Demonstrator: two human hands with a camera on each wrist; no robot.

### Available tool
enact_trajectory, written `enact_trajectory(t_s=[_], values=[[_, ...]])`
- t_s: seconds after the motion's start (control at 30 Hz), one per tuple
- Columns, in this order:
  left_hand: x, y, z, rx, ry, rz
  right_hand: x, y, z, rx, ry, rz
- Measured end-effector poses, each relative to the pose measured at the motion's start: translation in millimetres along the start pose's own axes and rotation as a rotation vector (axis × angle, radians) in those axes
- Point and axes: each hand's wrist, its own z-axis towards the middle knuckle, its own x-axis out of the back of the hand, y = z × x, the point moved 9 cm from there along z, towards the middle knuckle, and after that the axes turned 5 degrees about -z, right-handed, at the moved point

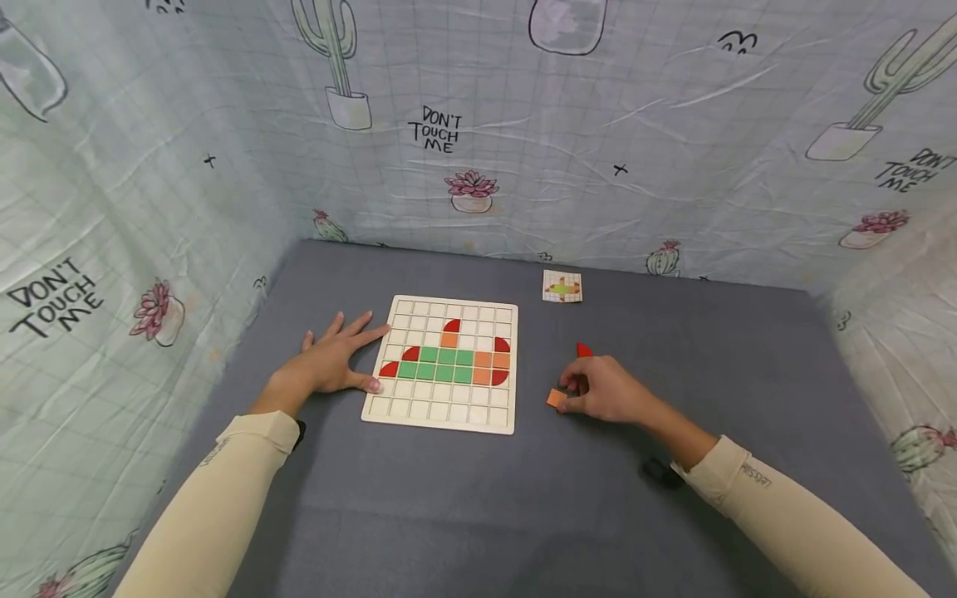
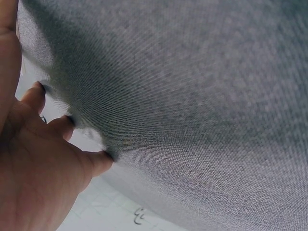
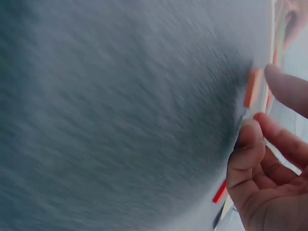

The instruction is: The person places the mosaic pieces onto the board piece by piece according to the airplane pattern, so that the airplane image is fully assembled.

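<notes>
My left hand (image 1: pixel 325 359) lies with fingers spread beside a pale wooden grid board (image 1: pixel 441 415); its thumb and index fingertip touch the board's left edge. Green squares, orange squares and red quarter-round tiles form a shape on the board. To the right of the board, my right hand (image 1: pixel 609 390) is low over the grey surface, thumb and fingers apart around a loose orange square tile (image 1: pixel 556 398). In the right wrist view the thumb is close to this orange tile (image 3: pixel 252 88), with a gap to the curled fingers. A red tile (image 1: pixel 584 350) lies partly hidden behind the right hand.
A small pattern card (image 1: pixel 562 286) lies toward the back of the grey table (image 1: pixel 463 507). Printed cloth (image 1: pixel 523 141) with cacti hangs around the back and sides.
</notes>
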Motion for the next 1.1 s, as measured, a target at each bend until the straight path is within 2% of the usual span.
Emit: enact_trajectory(t_s=[0.2,0.43,0.83,1.1], values=[[0.8,-1.1,0.2,0.001,0.005,0.002,-6.0,-2.1,-8.4,-0.005,0.003,-0.068],[1.6,-0.6,0.0,0.0,0.007,-0.009,-7.4,-2.4,-7.2,0.006,0.035,-0.086],[0.6,-1.2,-0.8,-0.005,0.012,-0.007,-8.7,-12.7,-4.1,0.072,0.073,-0.162],[0.8,2.3,-2.0,-0.014,0.012,-0.006,-7.4,-16.7,-4.8,0.077,0.083,-0.168]])
